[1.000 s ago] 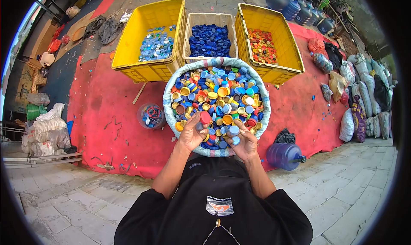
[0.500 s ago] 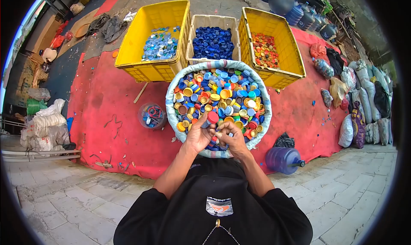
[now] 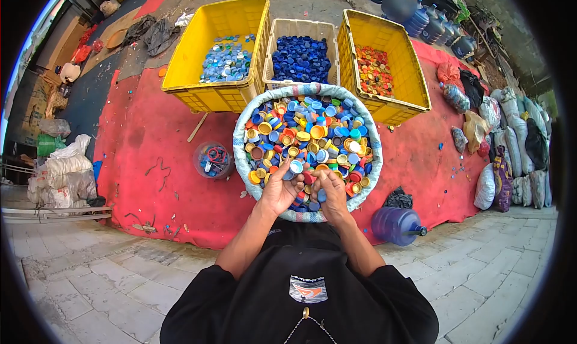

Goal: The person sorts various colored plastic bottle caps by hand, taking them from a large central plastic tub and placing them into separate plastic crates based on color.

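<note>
A round basket (image 3: 376,157) with a pale cloth rim is full of mixed bottle caps (image 3: 302,136) in front of my body. Over its near part, my left hand (image 3: 280,192) is closed around light blue caps (image 3: 296,166), which show at its thumb and fingers. My right hand (image 3: 332,195) is beside it, fingers bent together, with a blue cap (image 3: 322,195) against them. A red cap (image 3: 309,177) shows between the two hands.
Beyond the basket stand a yellow crate (image 3: 198,92) of light blue caps, a white crate (image 3: 269,55) of dark blue caps and another yellow crate (image 3: 384,106) of red and orange caps. A clear tub (image 3: 213,160) sits left, a large water bottle (image 3: 396,225) right.
Light blue caps now show in my left hand where a red cap was. My right hand has turned more upright and shifted slightly right, with a blue cap now visible at it.
</note>
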Tool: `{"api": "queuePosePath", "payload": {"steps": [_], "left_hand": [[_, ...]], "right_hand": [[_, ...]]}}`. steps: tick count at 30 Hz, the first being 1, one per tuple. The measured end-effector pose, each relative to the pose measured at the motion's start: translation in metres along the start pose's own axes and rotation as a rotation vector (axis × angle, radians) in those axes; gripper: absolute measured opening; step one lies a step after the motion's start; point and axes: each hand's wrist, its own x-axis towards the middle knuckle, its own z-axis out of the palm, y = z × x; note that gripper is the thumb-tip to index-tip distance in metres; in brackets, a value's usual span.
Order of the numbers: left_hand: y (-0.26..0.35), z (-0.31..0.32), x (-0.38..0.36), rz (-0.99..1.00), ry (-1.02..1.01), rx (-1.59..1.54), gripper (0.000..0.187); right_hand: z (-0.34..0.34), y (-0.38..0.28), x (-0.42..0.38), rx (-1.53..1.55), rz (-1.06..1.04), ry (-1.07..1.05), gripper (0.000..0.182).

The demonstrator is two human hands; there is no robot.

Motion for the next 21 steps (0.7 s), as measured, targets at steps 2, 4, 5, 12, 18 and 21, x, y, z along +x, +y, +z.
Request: {"api": "queuePosePath", "payload": {"steps": [2, 4, 5, 12, 18, 21], "left_hand": [[0.001, -0.003, -0.001, 0.006, 0.007, -0.002, 0.028], [0.005, 0.003, -0.005, 0.001, 0.034, -0.017, 0.031], [0.007, 0.005, -0.007, 0.023, 0.026, -0.02, 0.034], [0.033, -0.002, -0.015, 0.139, 0.062, 0.051, 0.033], [0.065, -0.011, -0.016, 0.208, 0.173, -0.032, 0.031], [0.093, -0.022, -0.006, 0.269, 0.211, -0.113, 0.031]], "right_hand": [[0.0, -0.002, 0.002, 0.235, 0.079, 0.032, 0.037], [-0.002, 0.001, 0.005, 0.348, 0.134, 0.051, 0.041], [-0.001, 0.0, 0.008, 0.394, 0.145, 0.052, 0.04], [0.01, -0.002, 0.021, 0.475, 0.183, 0.009, 0.055], [0.041, 0.001, 0.049, 0.556, 0.236, -0.03, 0.067], [0.069, 0.002, 0.073, 0.404, 0.264, 0.046, 0.067]]}}
